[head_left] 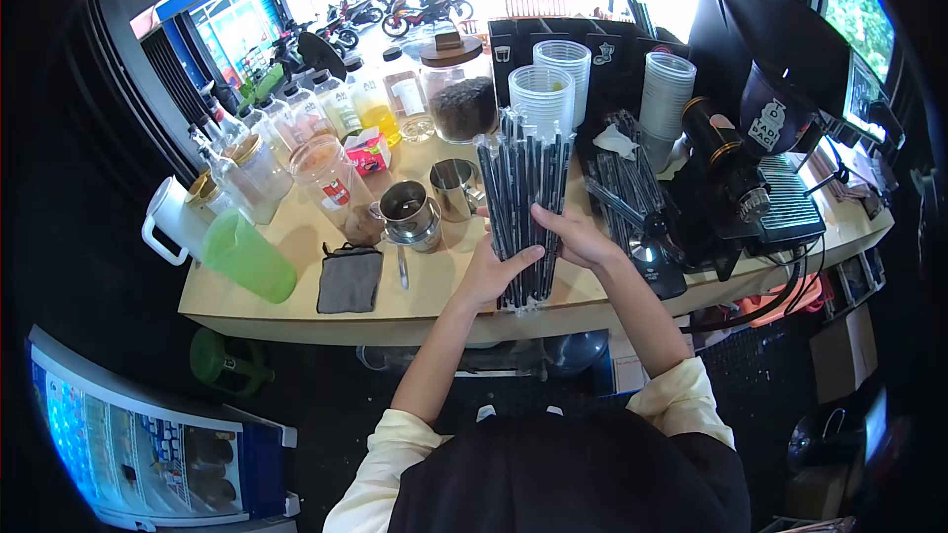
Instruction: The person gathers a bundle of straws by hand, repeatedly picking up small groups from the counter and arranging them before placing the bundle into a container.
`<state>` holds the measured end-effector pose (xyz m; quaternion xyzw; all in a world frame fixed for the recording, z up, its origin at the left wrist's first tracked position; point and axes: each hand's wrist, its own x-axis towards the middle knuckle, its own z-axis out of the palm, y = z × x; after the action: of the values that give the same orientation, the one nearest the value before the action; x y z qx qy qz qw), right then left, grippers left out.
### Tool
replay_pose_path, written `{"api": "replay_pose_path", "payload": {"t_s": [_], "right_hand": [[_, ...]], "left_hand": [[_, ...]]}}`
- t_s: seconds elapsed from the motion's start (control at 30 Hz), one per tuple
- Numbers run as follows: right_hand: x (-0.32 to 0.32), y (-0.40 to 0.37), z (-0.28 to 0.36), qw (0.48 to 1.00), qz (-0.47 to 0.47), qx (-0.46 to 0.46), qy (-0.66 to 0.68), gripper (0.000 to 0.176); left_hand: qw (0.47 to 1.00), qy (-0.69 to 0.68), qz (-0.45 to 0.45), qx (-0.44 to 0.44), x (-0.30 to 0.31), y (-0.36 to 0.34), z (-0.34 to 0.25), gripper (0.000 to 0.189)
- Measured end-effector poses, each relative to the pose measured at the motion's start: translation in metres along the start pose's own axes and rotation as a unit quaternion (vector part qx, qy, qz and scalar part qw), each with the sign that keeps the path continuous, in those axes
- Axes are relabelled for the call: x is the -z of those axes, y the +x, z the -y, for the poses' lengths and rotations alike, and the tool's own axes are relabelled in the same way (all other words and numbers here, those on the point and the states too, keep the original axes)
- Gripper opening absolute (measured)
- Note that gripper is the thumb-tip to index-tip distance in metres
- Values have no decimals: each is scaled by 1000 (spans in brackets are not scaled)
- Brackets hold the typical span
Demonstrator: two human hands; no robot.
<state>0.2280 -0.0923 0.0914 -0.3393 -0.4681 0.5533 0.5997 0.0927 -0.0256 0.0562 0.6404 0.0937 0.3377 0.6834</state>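
A thick bundle of black straws (521,178) in clear wrappers stands upright between my two hands, over the front of the wooden counter. My left hand (487,274) is closed around its lower left side, with the thumb across the front. On the right side my right hand (585,238) grips the bundle a little higher, thumb pressed on the straws; its other fingers are mostly hidden behind. More wrapped black straws (632,183) lie to the right, beside a crumpled white tissue (614,141). Just left of the bundle is a metal pitcher (454,188).
Stacked clear cups (541,99) and a jar of dark contents (462,104) stand behind the bundle. A steel cup (409,212), a grey cloth (350,280) and a green pitcher (249,257) are left on the counter (415,298). A black coffee machine (780,202) is right.
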Motion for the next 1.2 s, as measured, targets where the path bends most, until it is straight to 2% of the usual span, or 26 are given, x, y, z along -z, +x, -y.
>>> {"api": "replay_pose_path", "payload": {"t_s": [0.13,0.3,0.37,0.6,0.63,0.7,0.83,0.9,1.0,1.2], "right_hand": [[4,5,-9,998,-51,-33,22,47],[-7,8,-9,997,-82,-8,-9,46],[-8,9,-12,996,-92,-1,-17,46],[-18,1,-9,988,-151,22,-3,41],[-18,1,-9,988,-153,23,-3,41],[-17,1,-10,973,-133,59,-180,38],[-24,-1,-8,970,-154,82,-171,35],[-27,-2,-10,968,-207,98,-101,33],[-27,-4,-10,957,-233,114,-130,32],[-14,-3,-20,944,-258,160,-126,25]], "left_hand": [[999,-39,13,14,9,2,-7,32],[999,8,31,0,20,3,-6,36],[1000,23,9,0,21,3,-7,31],[1000,-7,14,-11,20,1,-7,32],[999,18,28,16,22,1,-8,33],[997,43,44,42,21,2,-9,34],[999,12,18,26,13,1,-7,31],[1000,-18,3,10,10,1,-5,29],[999,-30,6,29,9,1,2,29],[999,-13,-34,13,1,4,1,32]]}}
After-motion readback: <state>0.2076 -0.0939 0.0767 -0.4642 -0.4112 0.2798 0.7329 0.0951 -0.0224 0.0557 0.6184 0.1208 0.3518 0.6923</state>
